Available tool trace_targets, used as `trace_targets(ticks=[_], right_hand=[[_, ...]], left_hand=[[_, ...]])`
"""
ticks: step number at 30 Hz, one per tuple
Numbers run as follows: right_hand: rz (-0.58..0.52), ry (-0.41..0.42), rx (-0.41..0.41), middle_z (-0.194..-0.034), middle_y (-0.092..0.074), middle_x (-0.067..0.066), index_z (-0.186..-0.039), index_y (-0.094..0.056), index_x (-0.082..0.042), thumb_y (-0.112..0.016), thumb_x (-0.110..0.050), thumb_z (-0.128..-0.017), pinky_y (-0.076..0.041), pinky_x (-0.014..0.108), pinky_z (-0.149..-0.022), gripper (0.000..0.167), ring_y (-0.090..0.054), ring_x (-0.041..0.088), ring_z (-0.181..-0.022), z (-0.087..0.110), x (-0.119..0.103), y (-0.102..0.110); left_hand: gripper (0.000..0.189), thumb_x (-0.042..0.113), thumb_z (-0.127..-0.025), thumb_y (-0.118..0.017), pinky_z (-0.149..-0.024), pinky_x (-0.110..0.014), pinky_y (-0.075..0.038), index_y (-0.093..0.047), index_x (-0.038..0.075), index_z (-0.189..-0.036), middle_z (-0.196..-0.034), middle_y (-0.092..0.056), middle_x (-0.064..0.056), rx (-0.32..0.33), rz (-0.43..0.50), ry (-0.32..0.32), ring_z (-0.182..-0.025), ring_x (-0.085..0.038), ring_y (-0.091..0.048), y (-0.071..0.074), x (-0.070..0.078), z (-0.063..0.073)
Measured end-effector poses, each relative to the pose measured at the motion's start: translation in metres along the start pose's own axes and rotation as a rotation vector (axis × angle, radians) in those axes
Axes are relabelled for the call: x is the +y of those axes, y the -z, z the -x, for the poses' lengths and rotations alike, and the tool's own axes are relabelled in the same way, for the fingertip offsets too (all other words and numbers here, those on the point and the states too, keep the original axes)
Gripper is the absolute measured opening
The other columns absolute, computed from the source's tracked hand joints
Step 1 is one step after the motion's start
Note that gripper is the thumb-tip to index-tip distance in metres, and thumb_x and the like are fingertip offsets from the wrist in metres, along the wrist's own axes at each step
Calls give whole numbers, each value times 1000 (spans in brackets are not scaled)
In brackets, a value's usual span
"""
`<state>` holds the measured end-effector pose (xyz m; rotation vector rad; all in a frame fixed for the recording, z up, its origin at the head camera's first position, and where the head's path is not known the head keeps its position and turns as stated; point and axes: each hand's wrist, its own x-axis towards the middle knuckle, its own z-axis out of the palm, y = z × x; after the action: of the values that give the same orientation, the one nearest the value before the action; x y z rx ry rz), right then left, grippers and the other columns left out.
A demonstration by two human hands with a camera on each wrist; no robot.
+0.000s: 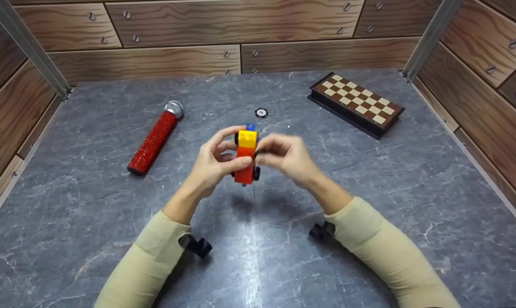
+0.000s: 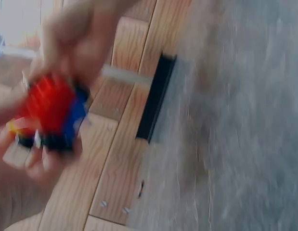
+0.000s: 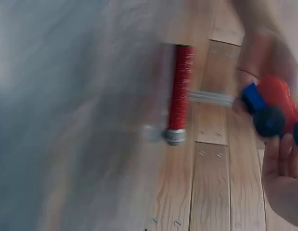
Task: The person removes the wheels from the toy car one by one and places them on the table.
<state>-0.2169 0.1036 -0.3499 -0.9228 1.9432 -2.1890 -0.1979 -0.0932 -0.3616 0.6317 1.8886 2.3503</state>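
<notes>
A toy brick car (image 1: 244, 171) in red and yellow, with blue parts and black wheels, is held up over the middle of the table. My left hand (image 1: 210, 162) grips it from the left, thumb on the red top and fingers along the far side. At the car's right side, my right hand (image 1: 288, 159) pinches a black wheel between thumb and bent fingers; the hand is slightly blurred. The left wrist view shows the red bricks (image 2: 50, 103) blurred between both hands. In the right wrist view, a black wheel (image 3: 269, 121) and blue part (image 3: 253, 96) show clearly.
A glittery red microphone (image 1: 155, 139) with a silver head lies to the left. Beyond the car is a black-and-white poker chip (image 1: 261, 113). A folded chessboard box (image 1: 356, 105) sits at the back right. Wood-patterned walls (image 1: 240, 21) border the grey marbled table (image 1: 91, 222).
</notes>
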Motion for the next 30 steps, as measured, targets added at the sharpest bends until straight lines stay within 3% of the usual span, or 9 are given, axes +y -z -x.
trace_targets(ticks=[5,13,22,30], right_hand=[[-47,25,110,-85,-64,14,-90,-66,3,-70,9,-76,-53,33,-74,16,-61,23,-76,-6,-7,8],[21,-78,142,-86,-65,16,-102,-65,6,-72,0,-79,-54,36,-72,25,-63,23,-72,-11,0,26],[237,-303,210,-74,-67,6,-104,-64,3,-74,-5,-79,-50,25,-49,29,-58,15,-53,-24,18,55],[383,-513,172,-72,-63,2,-108,-62,5,-72,-9,-81,-49,25,-48,32,-58,13,-53,-36,32,83]], left_hand=[[62,2,-77,-75,-63,-36,-53,-49,14,-133,-102,-59,-22,-58,-19,7,-75,-35,-63,4,4,0],[63,5,-76,-77,-67,-40,-54,-50,16,-132,-101,-59,-20,-25,-70,1,-79,-36,-63,5,9,1],[63,5,-75,-77,-61,-37,-53,-51,17,-131,-98,-61,-20,62,-60,2,-77,-33,-63,5,7,1],[63,5,-75,-78,-64,-39,-54,-52,17,-130,-98,-61,-20,77,-51,11,-79,-33,-64,3,5,-1]])
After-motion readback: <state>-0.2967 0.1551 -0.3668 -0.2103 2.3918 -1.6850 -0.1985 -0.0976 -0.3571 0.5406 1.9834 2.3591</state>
